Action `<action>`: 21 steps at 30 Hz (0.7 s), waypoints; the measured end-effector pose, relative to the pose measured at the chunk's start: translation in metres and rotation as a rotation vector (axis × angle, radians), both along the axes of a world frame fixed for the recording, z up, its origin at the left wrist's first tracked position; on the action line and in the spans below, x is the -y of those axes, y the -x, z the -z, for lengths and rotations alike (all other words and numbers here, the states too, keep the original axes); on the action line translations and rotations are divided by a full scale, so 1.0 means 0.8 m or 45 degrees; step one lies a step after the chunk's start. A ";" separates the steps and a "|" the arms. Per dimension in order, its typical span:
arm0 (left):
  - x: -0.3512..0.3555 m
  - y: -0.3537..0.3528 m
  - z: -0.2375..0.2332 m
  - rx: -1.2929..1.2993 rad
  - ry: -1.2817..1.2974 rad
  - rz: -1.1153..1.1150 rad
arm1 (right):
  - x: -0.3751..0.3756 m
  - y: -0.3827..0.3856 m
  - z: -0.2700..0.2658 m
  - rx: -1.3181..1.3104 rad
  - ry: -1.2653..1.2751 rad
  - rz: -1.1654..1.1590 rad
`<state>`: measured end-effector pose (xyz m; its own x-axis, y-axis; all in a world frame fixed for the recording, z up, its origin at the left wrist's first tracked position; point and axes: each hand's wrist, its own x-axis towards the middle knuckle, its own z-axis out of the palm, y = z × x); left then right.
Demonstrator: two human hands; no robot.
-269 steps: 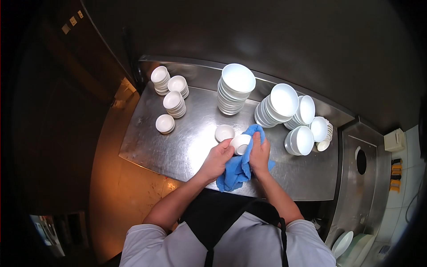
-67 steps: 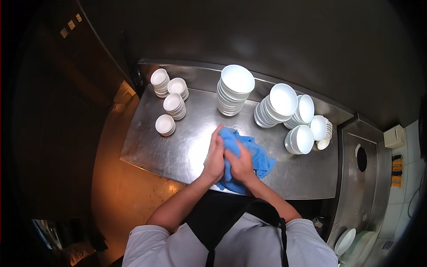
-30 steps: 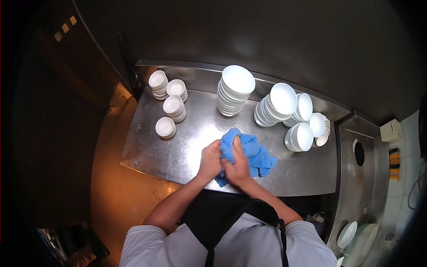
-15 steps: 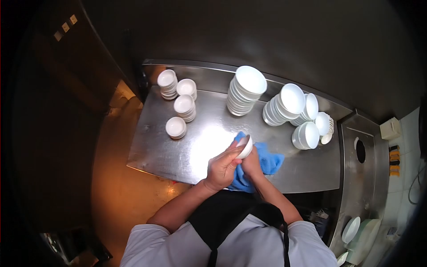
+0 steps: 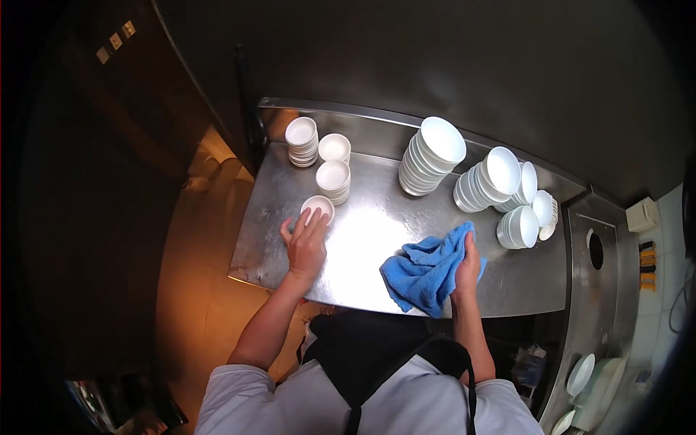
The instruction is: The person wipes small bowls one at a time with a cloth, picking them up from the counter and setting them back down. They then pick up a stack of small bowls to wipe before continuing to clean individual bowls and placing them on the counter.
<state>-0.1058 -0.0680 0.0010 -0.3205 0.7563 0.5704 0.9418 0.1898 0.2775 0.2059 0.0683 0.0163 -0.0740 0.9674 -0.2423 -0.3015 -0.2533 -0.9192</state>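
Note:
My left hand (image 5: 307, 245) reaches over the nearest small white bowl (image 5: 317, 206) at the left of the steel table, its fingertips inside the bowl and its fingers spread. Whether it grips the rim is hard to make out. My right hand (image 5: 467, 267) holds a crumpled blue cloth (image 5: 428, 270) just above the table's front edge, thumb up along the cloth. Behind the left hand stand small white bowls in stacks, one at the back left (image 5: 301, 138), one beside it (image 5: 334, 148) and one closer (image 5: 333, 181).
The steel table (image 5: 272, 239) also bears a tall stack of large white bowls (image 5: 428, 156) at its back middle and more stacks (image 5: 493, 177) to the right. White spoons (image 5: 549, 230) lie near them. Farther right is a steel counter (image 5: 605, 290) with a round hole.
My left hand has moved left from the table's front middle to the small bowls. The small bowl seen between my hands is gone from there. My right hand has moved right, lifting the cloth.

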 end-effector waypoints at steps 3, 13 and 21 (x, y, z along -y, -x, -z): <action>-0.001 0.001 0.002 -0.030 0.096 -0.057 | 0.016 -0.003 -0.028 -0.060 0.018 0.076; -0.016 -0.128 -0.028 0.671 -0.072 0.875 | 0.018 -0.147 -0.098 0.680 -0.415 0.697; -0.093 -0.245 -0.079 0.575 0.131 1.401 | -0.015 -0.260 -0.088 0.467 -0.460 1.067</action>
<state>0.0903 0.0063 0.0643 0.3723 0.7860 0.4936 0.4335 -0.6175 0.6563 0.4137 0.0804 0.0871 0.6906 0.6927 0.2077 0.0646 0.2270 -0.9718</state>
